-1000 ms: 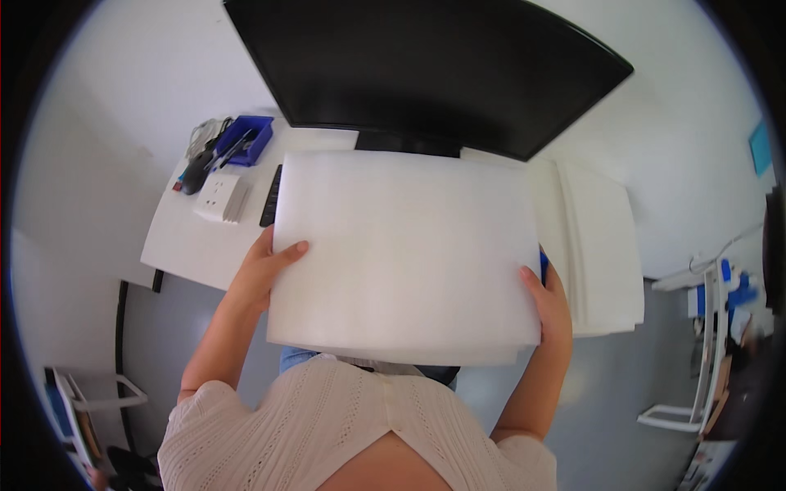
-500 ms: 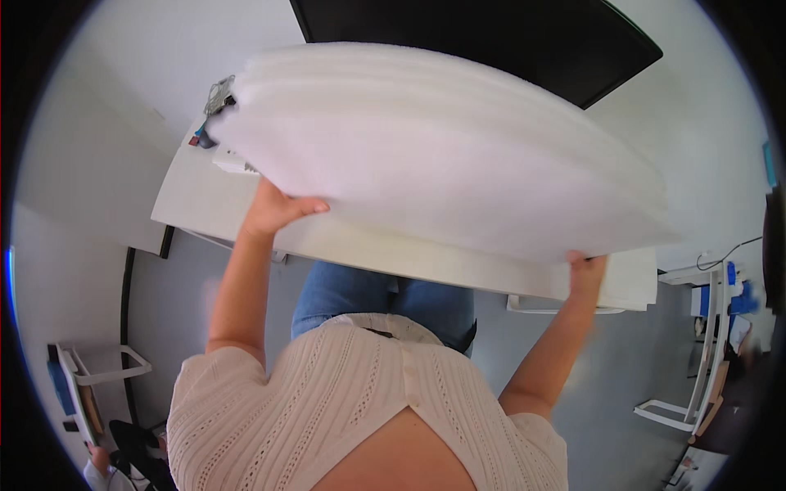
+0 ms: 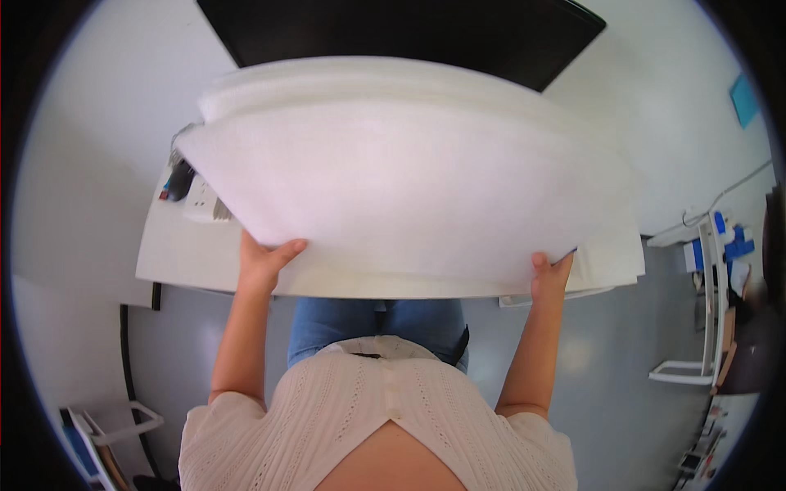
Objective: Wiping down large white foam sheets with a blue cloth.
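White tabletop (image 3: 176,254) — a stack of white sheets (image 3: 401,180) held over its middle.
Behind the stack, a black monitor (image 3: 393,33); the left hand (image 3: 264,263) and right hand (image 3: 550,277) grasp its near side, thumbs showing, other fingers mostly hidden; near the tabletop's left edge — a white socket block (image 3: 201,200) and dark mouse (image 3: 180,182).

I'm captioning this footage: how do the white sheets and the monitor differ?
The white sheets are pale, while the monitor is black.
The left hand and right hand hold the white sheets; neither touches the monitor.
The white sheets are in front, hiding part of the monitor behind.
Both are broad.
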Demonstrator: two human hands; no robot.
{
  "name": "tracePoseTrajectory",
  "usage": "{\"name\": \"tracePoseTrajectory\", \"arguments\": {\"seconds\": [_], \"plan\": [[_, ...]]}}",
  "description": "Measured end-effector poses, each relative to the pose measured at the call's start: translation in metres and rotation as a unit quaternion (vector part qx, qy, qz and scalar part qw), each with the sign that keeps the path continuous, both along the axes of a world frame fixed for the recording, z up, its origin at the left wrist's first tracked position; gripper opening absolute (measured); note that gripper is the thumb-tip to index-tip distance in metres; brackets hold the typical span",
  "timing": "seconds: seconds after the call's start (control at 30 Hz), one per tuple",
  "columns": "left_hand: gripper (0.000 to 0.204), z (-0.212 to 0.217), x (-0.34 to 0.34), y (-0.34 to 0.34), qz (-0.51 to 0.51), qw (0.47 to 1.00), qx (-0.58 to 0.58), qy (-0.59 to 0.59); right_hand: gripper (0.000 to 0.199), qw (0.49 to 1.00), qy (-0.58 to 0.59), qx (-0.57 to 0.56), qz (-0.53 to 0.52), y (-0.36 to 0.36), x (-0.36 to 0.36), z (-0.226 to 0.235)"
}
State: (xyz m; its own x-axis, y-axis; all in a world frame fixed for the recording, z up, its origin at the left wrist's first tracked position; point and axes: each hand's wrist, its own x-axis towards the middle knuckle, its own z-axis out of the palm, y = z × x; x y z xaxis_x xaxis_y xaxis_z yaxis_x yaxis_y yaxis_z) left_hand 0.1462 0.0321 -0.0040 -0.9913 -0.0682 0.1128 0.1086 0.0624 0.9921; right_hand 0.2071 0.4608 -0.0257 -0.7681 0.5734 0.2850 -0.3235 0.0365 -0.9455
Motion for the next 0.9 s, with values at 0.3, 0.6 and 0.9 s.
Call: {"name": "tracePoseTrajectory", "arguments": {"seconds": [0.3, 0.6, 0.9], "plan": [[0.083, 0.041, 0.003, 0.013, -0.015, 0.988, 0.036, -0.152, 0.058, 0.962, -0.185, -0.197, 0.038, -0.006, 0.004, 0.073], [0.075, 0.044, -0.004, 0.024, -0.015, 0.986, -0.075, -0.151, 0.045, 0.939, -0.145, 0.144, -0.278, 0.058, 0.033, 0.084], [0.081, 0.038, -0.006, 0.019, -0.016, 0.983, -0.089, -0.162, 0.072, 0.682, -0.407, 0.544, -0.272, 0.118, -0.022, 0.056]]}}
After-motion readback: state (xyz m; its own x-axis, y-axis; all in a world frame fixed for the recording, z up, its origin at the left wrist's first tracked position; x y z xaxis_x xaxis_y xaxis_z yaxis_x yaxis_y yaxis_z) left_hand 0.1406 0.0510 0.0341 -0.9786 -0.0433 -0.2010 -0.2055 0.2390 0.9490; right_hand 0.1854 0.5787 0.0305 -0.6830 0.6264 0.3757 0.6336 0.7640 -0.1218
